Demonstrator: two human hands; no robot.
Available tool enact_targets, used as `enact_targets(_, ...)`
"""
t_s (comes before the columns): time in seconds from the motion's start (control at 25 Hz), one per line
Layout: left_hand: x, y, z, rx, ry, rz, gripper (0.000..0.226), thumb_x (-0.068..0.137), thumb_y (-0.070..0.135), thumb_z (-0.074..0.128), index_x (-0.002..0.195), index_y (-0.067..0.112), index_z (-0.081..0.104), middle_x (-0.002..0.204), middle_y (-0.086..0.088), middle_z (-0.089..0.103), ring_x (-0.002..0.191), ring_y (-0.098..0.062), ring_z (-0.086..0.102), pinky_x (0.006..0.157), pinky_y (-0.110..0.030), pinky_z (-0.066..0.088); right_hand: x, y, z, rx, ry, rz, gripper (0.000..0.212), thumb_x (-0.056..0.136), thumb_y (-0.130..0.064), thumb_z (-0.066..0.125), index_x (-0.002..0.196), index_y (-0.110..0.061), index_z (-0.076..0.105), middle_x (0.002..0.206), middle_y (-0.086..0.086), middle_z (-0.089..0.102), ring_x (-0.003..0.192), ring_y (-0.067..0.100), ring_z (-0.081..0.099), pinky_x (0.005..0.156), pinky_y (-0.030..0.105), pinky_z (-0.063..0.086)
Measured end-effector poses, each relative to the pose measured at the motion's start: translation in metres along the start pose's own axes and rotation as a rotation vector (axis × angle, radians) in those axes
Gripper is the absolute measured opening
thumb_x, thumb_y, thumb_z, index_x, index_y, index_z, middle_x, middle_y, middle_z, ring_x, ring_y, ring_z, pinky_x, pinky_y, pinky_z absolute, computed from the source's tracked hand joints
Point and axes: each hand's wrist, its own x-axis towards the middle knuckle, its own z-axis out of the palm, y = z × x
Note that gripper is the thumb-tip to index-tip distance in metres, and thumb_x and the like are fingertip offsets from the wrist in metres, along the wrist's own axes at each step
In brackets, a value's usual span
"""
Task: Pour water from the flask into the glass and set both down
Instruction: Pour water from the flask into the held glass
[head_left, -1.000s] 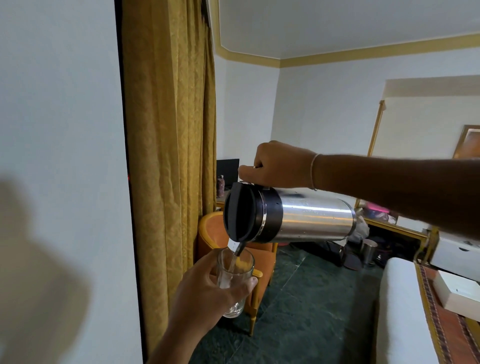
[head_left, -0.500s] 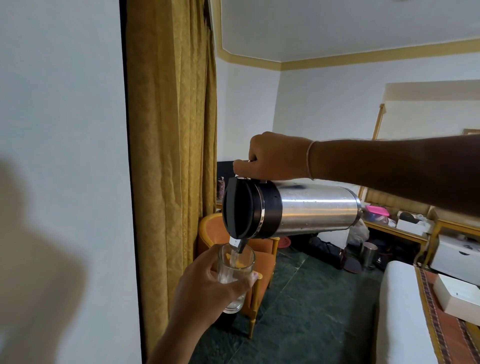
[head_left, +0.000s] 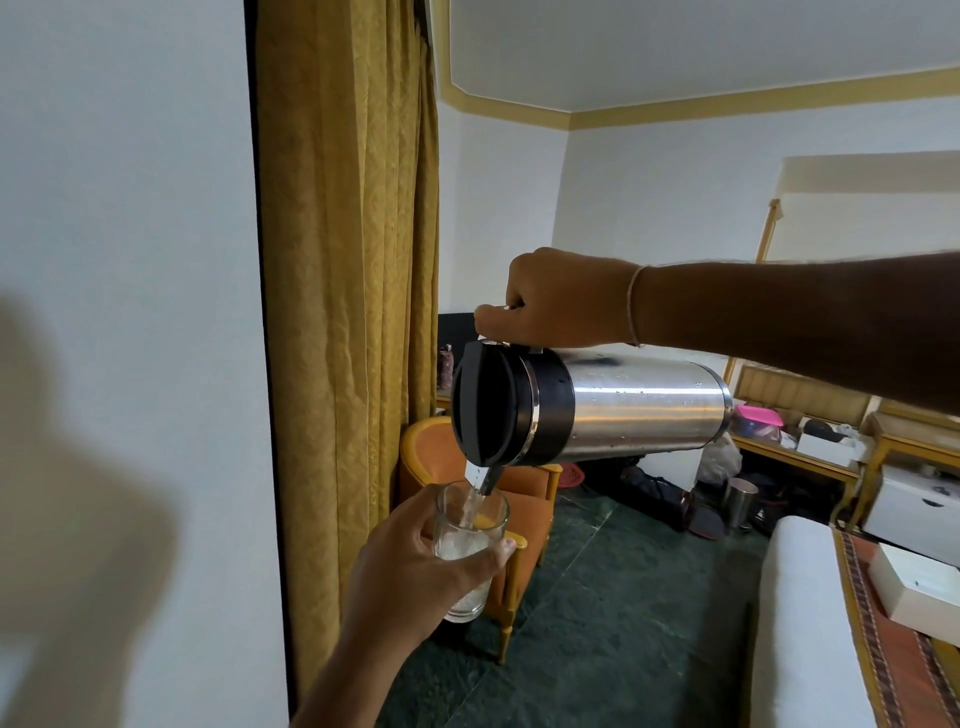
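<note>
Here, a white wall (head_left: 130, 260) and one gold curtain (head_left: 343, 260) stand left. One left hand (head_left: 415, 566) wraps one glass (head_left: 467, 540) over green floor (head_left: 623, 597). One right hand (head_left: 561, 301) grips one steel flask (head_left: 639, 410), tipped level, spout touching the glass rim, water streaming in.

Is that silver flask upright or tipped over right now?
Tipped. The flask lies nearly horizontal in the right hand, spout down over the glass.
</note>
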Motion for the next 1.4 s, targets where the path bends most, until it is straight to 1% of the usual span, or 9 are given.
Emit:
enact_targets(0.08,0.0,0.001,0.0,0.001,0.01,0.013,0.072,0.056,0.105,0.071,0.11,0.057,0.072,0.108,0.04,0.079,0.097,0.006,0.078,0.075,-0.029,0.068,-0.001,0.001,0.0,-0.008,0.003,0.01,0.065,0.099,-0.046,0.053,0.044,-0.018,0.03,0.023,-0.008,0.025,0.024,0.01,0.03,0.033,0.011,0.03)
enact_targets(0.16,0.001,-0.001,0.001,0.002,0.01,0.009,0.074,0.055,0.106,0.068,0.111,0.057,0.072,0.11,0.041,0.079,0.097,0.006,0.078,0.077,-0.031,0.069,-0.001,0.002,0.0,-0.014,-0.001,0.022,0.065,0.1,-0.046,0.053,0.045,-0.018,0.031,0.022,-0.009,0.026,0.024,0.01,0.03,0.032,0.011,0.029)
enact_targets(0.4,0.004,-0.006,0.008,0.025,-0.007,-0.007,0.058,0.065,0.085,0.085,0.113,0.055,0.075,0.11,0.039,0.08,0.097,0.005,0.079,0.078,-0.036,0.071,-0.003,0.006,-0.001,0.01,-0.007,0.041,0.065,0.1,-0.044,0.053,0.045,-0.017,0.03,0.022,-0.008,0.025,0.024,0.01,0.032,0.034,0.01,0.031)
enact_targets(0.6,0.006,-0.004,0.01,0.03,-0.014,0.005,0.057,0.065,0.086,0.085,0.112,0.056,0.073,0.107,0.04,0.079,0.1,0.012,0.076,0.073,-0.021,0.063,-0.003,0.012,0.001,-0.001,-0.006,0.051,0.066,0.099,-0.045,0.052,0.045,-0.018,0.028,0.023,-0.007,0.023,0.024,0.012,0.027,0.033,0.013,0.026)
enact_targets(0.68,0.007,-0.003,0.01,0.031,-0.013,0.002,0.055,0.065,0.083,0.086,0.11,0.055,0.073,0.107,0.042,0.079,0.099,0.014,0.075,0.07,-0.018,0.059,-0.003,0.014,0.002,-0.01,-0.004,0.062,0.065,0.098,-0.047,0.052,0.045,-0.018,0.027,0.024,-0.006,0.023,0.026,0.013,0.028,0.039,0.016,0.024)
enact_targets(0.88,0.007,-0.004,0.012,0.016,-0.025,-0.021,0.054,0.064,0.08,0.088,0.109,0.054,0.074,0.104,0.037,0.081,0.095,0.01,0.077,0.073,-0.024,0.064,-0.003,0.017,0.005,0.016,-0.012,0.079,0.065,0.097,-0.048,0.052,0.045,-0.018,0.026,0.026,-0.006,0.023,0.027,0.013,0.028,0.045,0.025,0.025)
enact_targets(1.08,0.008,-0.003,0.011,0.011,-0.035,-0.037,0.051,0.066,0.079,0.088,0.105,0.048,0.074,0.1,0.028,0.084,0.089,0.003,0.081,0.077,-0.034,0.07,-0.007,0.025,0.009,0.075,-0.002,0.104,0.068,0.099,-0.051,0.05,0.044,-0.019,0.027,0.026,-0.007,0.025,0.026,0.013,0.026,0.04,0.018,0.022)
enact_targets(1.16,0.008,-0.001,0.01,-0.002,-0.036,-0.04,0.05,0.066,0.078,0.089,0.103,0.048,0.074,0.097,0.029,0.084,0.088,0.004,0.081,0.075,-0.035,0.07,-0.01,0.027,0.014,0.088,-0.011,0.116,0.068,0.101,-0.051,0.049,0.045,-0.019,0.028,0.026,-0.007,0.025,0.026,0.013,0.025,0.039,0.017,0.021)
enact_targets(1.4,0.004,0.003,0.01,-0.011,-0.03,-0.038,0.052,0.064,0.081,0.088,0.104,0.051,0.072,0.098,0.033,0.083,0.089,0.007,0.079,0.075,-0.034,0.069,-0.016,0.035,0.028,0.246,-0.027,0.196,0.067,0.098,-0.057,0.048,0.042,-0.024,0.033,0.027,-0.011,0.027,0.025,0.008,0.027,0.05,0.026,0.029)
